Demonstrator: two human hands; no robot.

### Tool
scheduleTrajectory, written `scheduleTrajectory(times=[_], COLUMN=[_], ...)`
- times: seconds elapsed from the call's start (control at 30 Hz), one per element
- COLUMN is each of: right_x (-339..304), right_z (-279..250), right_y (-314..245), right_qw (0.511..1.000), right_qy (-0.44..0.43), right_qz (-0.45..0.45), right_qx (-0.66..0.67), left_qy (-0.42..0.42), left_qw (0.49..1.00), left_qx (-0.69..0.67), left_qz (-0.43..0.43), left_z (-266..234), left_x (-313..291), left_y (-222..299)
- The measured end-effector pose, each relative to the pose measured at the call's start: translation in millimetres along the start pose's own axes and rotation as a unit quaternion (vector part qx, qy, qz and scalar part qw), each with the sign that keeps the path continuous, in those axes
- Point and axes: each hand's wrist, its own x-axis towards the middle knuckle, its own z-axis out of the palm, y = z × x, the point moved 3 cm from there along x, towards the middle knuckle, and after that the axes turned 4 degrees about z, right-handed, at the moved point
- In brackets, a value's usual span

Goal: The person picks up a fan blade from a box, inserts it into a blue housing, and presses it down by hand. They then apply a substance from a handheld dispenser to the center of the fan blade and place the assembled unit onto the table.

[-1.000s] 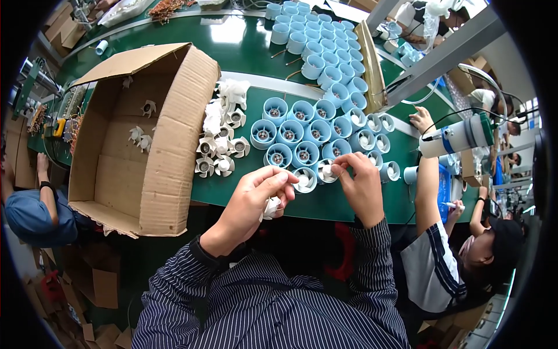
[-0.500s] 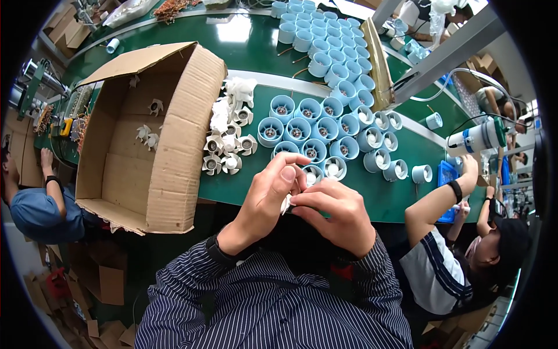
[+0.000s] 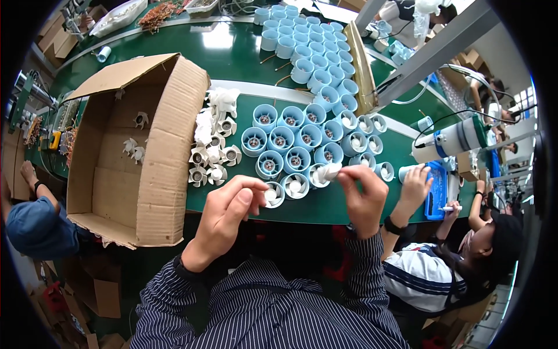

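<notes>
Between thumb and fingers of my right hand (image 3: pixel 366 195) is a small white fan impeller (image 3: pixel 329 172), its blades blurred slightly. It is just over a light-blue round housing (image 3: pixel 318 180) near the front of the group. My left hand (image 3: pixel 224 218) hovers by the table's front edge, fingers loosely bent and apart from the thumb, with nothing visible in them. Close to its fingertips stand a housing with a white impeller inside (image 3: pixel 273 196) and another filled housing (image 3: pixel 294 186). Loose white impellers (image 3: pixel 216 173) lie in a pile left of the housings. Other housings (image 3: pixel 281 138) show bare metal centres.
A big open cardboard box (image 3: pixel 168 157) with a few impellers inside stands at left. Many more blue housings (image 3: pixel 317 49) fill the back. At right, a co-worker's hand (image 3: pixel 415 186) is near mine, beside a blue tray (image 3: pixel 436 192) and a white cylindrical tool (image 3: pixel 444 142).
My hands have separated: the right has moved right with the white impeller over the housings, the left has moved left and down. The view has shifted, and the co-worker's arm has come closer.
</notes>
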Motion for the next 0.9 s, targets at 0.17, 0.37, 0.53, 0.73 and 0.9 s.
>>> scheduleTrajectory(times=[0.17, 0.37, 0.53, 0.73, 0.9], right_x=[28, 37, 46, 54, 41], right_z=[-12, -1, 4, 22, 12], right_y=[55, 64, 52, 45, 55], right_qw=[0.977, 0.972, 0.973, 0.963, 0.965], right_qy=[-0.003, -0.102, -0.103, -0.127, -0.12], right_qz=[0.196, 0.151, 0.131, 0.077, 0.076], right_qx=[-0.078, -0.146, -0.159, -0.224, -0.219], left_qy=[-0.002, 0.014, 0.062, 0.236, 0.298], left_qw=[0.999, 0.985, 0.97, 0.934, 0.906], left_qx=[0.035, 0.165, 0.226, 0.258, 0.3], left_qz=[-0.004, 0.046, 0.065, 0.067, -0.005], left_z=[-17, -46, -85, -156, -229], left_x=[-22, -56, -78, -86, -65], left_y=[22, 56, 93, 115, 125])
